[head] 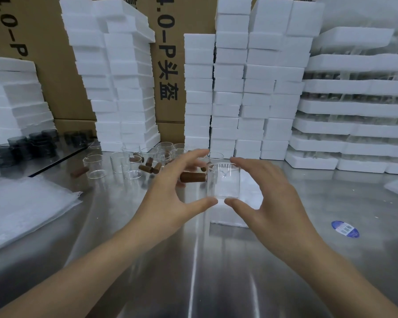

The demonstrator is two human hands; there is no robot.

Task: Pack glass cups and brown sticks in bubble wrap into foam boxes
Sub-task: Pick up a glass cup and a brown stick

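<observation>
Your left hand [170,191] and right hand [269,198] are pinching the clear cylindrical glass cup [223,180]. It is looking slick and fragile; hold rim and base.

Both bare forearms reach forward and converge. The left hand [168,191] and right hand [274,191] face each other, fingers arched above, thumbs below, tips nearly meeting, pinching a glass cup [223,180] between them.

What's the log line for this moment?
left hand, right hand: holding glass cup | brown stick: on cup's left side | foam box: under cup
</observation>
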